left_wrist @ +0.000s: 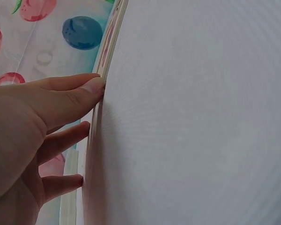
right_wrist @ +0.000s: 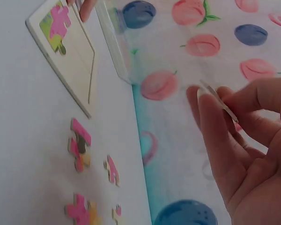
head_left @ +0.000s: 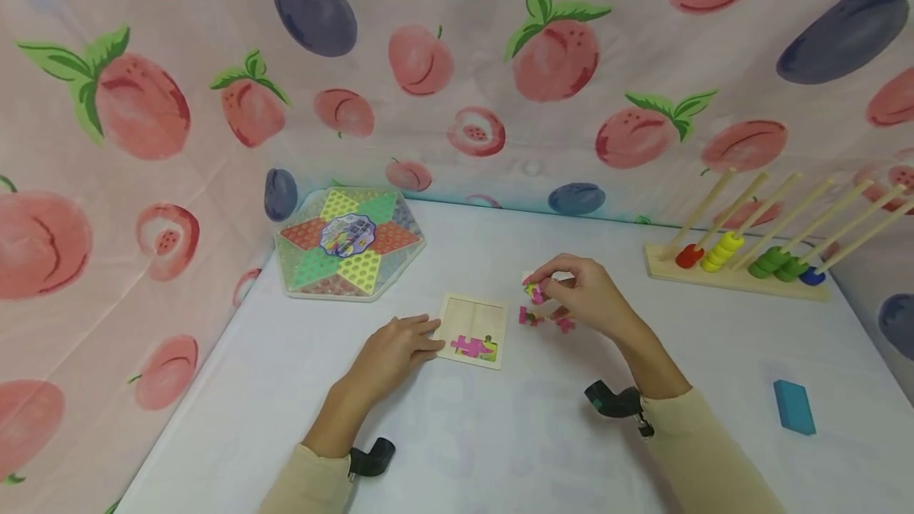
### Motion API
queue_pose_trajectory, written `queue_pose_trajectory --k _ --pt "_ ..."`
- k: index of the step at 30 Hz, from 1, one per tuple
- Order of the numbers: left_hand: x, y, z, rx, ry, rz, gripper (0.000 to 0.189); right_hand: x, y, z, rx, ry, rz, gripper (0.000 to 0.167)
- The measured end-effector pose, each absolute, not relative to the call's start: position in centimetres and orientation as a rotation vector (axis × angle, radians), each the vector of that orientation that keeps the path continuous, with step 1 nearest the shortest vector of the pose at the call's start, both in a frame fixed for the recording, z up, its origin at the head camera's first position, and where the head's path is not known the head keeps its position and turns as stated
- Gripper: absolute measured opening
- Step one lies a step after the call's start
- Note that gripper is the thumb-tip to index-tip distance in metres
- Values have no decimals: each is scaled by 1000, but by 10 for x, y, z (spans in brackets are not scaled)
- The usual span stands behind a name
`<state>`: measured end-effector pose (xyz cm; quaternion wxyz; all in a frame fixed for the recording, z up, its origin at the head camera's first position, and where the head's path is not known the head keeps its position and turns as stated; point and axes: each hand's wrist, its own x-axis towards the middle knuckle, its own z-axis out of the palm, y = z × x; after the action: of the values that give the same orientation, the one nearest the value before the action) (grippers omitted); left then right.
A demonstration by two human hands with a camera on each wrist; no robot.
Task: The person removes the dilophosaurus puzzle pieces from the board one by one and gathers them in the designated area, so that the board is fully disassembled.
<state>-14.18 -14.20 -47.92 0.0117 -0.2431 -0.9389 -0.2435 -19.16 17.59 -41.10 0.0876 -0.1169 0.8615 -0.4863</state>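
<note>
A small square wooden puzzle tray (head_left: 460, 316) lies flat on the white table. Joined pink, green and yellow pieces (head_left: 471, 347) fill its near right corner. My left hand (head_left: 393, 355) rests against the tray's left rim, with its fingertips (left_wrist: 96, 84) touching the edge. Right of the tray, my right hand (head_left: 589, 296) pinches a puzzle piece (right_wrist: 220, 101) between thumb and fingers, raised off the table. In the right wrist view this piece is seen nearly edge-on. Several loose pink puzzle pieces (right_wrist: 79, 140) lie on the table below that hand, partly hidden by it in the head view.
A hexagonal Chinese checkers board (head_left: 350, 244) lies at the back left. At the back right stands a wooden bead counter (head_left: 735, 280) with upright pegs and coloured beads. A blue block (head_left: 794, 407) lies at the right. Fruit-printed cloth (head_left: 471, 62) hangs behind the table.
</note>
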Motion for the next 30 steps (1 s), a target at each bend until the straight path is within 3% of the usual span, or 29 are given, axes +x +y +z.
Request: queue_pose_trajectory --k 10,30 --pt "-141 -143 -481 -762 -2920 -765 23 -176 191 -436 -291 2480 -1388 28" --pt "-143 -143 -481 -757 -2929 -769 24 -152 162 -472 -53 2558 -1191 13"
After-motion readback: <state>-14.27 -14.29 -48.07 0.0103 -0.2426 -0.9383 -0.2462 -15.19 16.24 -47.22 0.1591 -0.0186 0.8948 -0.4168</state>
